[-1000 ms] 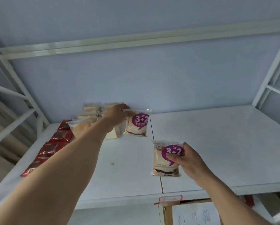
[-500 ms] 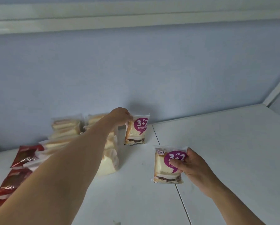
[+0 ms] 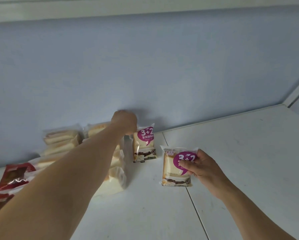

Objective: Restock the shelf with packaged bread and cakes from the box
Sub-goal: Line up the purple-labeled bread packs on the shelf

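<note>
White shelf board [image 3: 240, 153], backed by a blue wall [image 3: 145, 66], with a seam running from 12 o'clock toward 5 o'clock across its surface. At 9 o'clock lies the stock already placed: a stack of pale bread packets [image 3: 62, 137] against the wall, with red-wrapped cakes [image 3: 15, 174] at the 8 o'clock edge. The left hand [image 3: 124, 122], arm extended toward 12 o'clock, has its fingers curled at the top left corner of the rear purple-label packet [image 3: 144, 144], which stands upright on the board at the foot of the wall, just beside the stack; the fingertips are hidden, so actual contact with the wrapper cannot be told. The right hand [image 3: 199, 167], at 3 o'clock of centre, pinches the front purple-label packet [image 3: 177, 168], thumb across the printed face and fingers behind, with its lower edge at or just above the board. Compared with one second ago, the view has closed in and tilted down: the shelf's front rail and side uprights have left the frame, and both packets appear nearer the wall. The rear packet has gone from tilted in the hand to standing squarely, which suggests its placement is essentially complete. The front packet remains in hand, likely next in the row. The box is not in view.
</note>
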